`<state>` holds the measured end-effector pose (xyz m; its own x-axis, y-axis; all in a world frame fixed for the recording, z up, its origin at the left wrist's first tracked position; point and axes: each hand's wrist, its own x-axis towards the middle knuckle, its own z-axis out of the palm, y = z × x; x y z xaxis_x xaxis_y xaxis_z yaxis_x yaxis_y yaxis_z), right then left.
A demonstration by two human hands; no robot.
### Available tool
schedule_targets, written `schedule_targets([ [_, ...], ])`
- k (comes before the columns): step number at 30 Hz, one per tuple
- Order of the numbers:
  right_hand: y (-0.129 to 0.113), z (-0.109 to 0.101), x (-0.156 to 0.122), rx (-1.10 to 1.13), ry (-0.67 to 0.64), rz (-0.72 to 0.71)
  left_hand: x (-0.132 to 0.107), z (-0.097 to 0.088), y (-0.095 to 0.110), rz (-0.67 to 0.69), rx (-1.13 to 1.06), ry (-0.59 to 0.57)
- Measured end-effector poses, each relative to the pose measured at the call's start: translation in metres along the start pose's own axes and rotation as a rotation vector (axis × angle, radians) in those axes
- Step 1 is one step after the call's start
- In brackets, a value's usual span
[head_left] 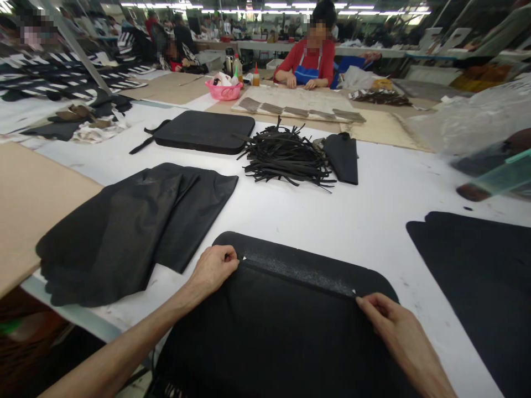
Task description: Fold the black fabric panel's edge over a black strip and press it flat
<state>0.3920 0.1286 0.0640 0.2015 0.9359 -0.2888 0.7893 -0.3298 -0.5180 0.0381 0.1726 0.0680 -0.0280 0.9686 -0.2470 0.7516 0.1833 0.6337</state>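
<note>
In front of me lies a black panel point(373, 279) with rounded corners, and a black leather-like sheet point(290, 337) covers its nearer part. A shiny, speckled band point(290, 269) runs along the sheet's far edge, with a small white mark near each end. My left hand point(215, 268) is closed in a pinch on the sheet's edge at the left mark. At the right mark, my right hand point(384, 315) pinches the same edge between thumb and fingers. The sheet's near side runs out of view at the bottom.
Black cut pieces point(120, 232) lie at left and a large black piece point(477, 276) at right. Beyond are a black padded board point(203, 131), a heap of black strips point(286, 155) and a pink basket point(224, 89). A co-worker point(311, 55) sits across the white table point(332, 215).
</note>
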Motion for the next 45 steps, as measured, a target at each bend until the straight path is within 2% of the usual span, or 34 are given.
schedule_targets([
  [9,-0.005,-0.001,-0.004,0.018,0.023,-0.001,0.003,-0.002,0.001,-0.025,-0.037,-0.025],
  [18,0.010,0.003,0.004,-0.041,-0.028,0.024,0.001,-0.005,0.006,-0.030,-0.042,-0.021],
  [27,0.012,0.004,0.005,-0.028,-0.034,0.029,0.005,-0.005,0.005,-0.034,-0.026,-0.042],
  [45,-0.002,0.005,-0.003,0.019,0.099,0.036,0.004,-0.001,0.001,0.025,0.159,-0.093],
])
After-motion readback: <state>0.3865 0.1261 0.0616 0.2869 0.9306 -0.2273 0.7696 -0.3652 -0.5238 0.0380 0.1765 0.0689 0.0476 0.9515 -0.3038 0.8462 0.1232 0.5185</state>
